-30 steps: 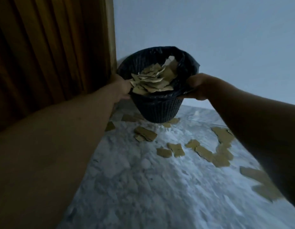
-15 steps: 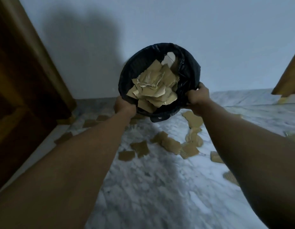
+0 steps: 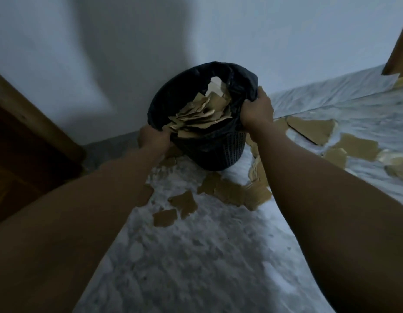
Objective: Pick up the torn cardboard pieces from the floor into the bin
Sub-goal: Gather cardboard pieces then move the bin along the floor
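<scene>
Both hands, left (image 3: 153,138) and right (image 3: 257,109), grip the rim of the tilted bin (image 3: 221,145), stuffed with torn cardboard pieces (image 3: 201,116); its base is blurred, more scraps (image 3: 183,203) on the floor (image 3: 196,256).

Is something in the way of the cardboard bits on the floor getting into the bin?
No lid covers the bin; its mouth is open, though torn cardboard is heaped inside. The floor pieces lie uncovered around it. But the left hand and right hand both grip the bin's rim, so neither is free.
</scene>
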